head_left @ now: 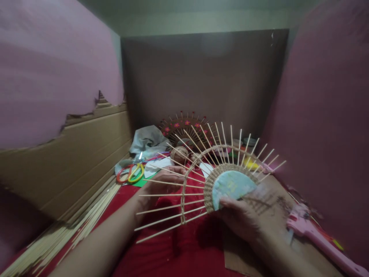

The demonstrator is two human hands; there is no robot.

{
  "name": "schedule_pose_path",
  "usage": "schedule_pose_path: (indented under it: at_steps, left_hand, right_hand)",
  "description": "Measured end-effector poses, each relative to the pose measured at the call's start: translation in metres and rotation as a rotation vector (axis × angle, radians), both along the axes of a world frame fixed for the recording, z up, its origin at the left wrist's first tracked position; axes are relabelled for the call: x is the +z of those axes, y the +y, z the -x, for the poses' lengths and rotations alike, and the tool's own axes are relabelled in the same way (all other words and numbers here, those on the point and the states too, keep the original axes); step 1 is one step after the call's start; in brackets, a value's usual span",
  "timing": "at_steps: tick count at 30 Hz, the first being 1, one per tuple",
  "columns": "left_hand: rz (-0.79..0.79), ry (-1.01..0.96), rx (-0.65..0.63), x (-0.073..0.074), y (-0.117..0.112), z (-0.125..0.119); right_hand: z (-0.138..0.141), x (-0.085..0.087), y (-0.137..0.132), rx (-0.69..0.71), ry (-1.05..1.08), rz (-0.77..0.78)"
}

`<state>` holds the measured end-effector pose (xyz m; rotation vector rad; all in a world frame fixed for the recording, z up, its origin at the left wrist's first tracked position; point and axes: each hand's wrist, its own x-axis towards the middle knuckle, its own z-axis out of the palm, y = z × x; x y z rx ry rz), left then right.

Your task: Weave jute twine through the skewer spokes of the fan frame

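A half-round fan frame of thin wooden sticks (161, 196) is held up in front of me, tilted. Woven twine forms its inner band (210, 184) and a narrow outer arc (184, 192). Pale blue patterned fabric (233, 186) covers the centre. My right hand (239, 217) is closed on the lower edge of this centre, thumb on the fabric and the other fingers hidden beneath. My left hand (170, 176) lies behind the left-side sticks, its fingers stretched toward the outer arc. Whether its fingertips touch the arc, I cannot tell.
Behind stand a decorated fan (187, 125) and a twine ball (179, 154). Scissors (135, 173) and grey cloth (148, 138) lie left, above loose sticks (57, 246). A pink glue gun (314, 229) rests right, by cardboard (236, 254) on red cloth (161, 250). Walls enclose three sides.
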<state>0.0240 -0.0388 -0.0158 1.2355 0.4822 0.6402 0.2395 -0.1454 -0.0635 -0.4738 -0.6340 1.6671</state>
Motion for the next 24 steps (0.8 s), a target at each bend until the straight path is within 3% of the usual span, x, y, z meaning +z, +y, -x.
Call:
schedule_pose_path:
  at_steps: [8, 16, 24]
  left_hand:
    - [-0.018, 0.063, 0.063, 0.001, 0.003, 0.000]
    - [0.003, 0.055, 0.257, 0.003, 0.017, 0.010]
    - [-0.010, 0.102, 0.220, -0.004, 0.032, 0.027]
  right_hand:
    - [-0.001, -0.003, 0.000, 0.061, -0.039, 0.016]
    - [-0.007, 0.007, 0.015, -0.101, 0.048, 0.116]
    - [-0.007, 0.003, 0.021, -0.093, 0.121, 0.145]
